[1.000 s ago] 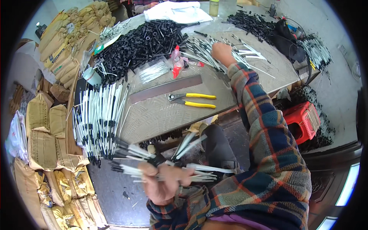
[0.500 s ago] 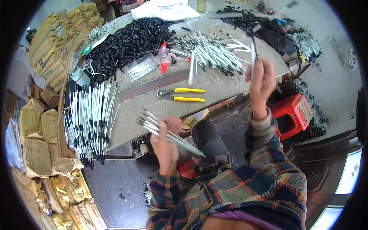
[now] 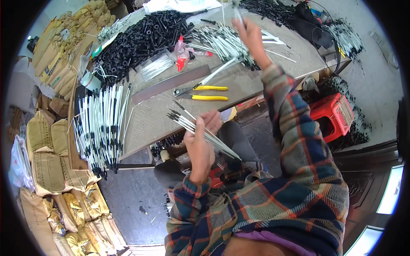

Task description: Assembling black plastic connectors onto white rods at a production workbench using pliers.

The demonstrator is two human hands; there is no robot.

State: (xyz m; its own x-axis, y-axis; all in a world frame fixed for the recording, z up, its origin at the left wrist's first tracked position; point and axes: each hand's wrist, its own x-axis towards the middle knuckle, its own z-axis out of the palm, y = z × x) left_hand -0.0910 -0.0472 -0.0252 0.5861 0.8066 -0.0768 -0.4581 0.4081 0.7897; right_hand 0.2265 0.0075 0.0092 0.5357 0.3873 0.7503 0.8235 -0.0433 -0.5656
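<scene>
My left hand (image 3: pixel 200 145) is closed round a small bundle of thin white rods (image 3: pixel 188 123) with black tips, held slantwise over the table's near edge. My right arm stretches far over the table. The right hand (image 3: pixel 250 38) is above the far side of the rod pile, its fingers pinched on a pale rod (image 3: pixel 239 16) that is smeared by motion. Below it lies a loose pile of white rods (image 3: pixel 222 40) with black ends. One white rod (image 3: pixel 220 73) slants from the pile toward the yellow-handled pliers (image 3: pixel 205 97).
A heap of black plastic parts (image 3: pixel 141 40) covers the back left. Bundled rods (image 3: pixel 102 123) overhang the table's left edge. A metal bar (image 3: pixel 171 84) and a clear bag (image 3: pixel 156 66) lie mid-table. A red stool (image 3: pixel 331 117) stands at right, brown sacks (image 3: pixel 47 170) at left.
My right hand has moved up and left across the rod pile, still with a rod. My left hand and its bundle have shifted right and slightly up. A rod near the pliers now lies slanted.
</scene>
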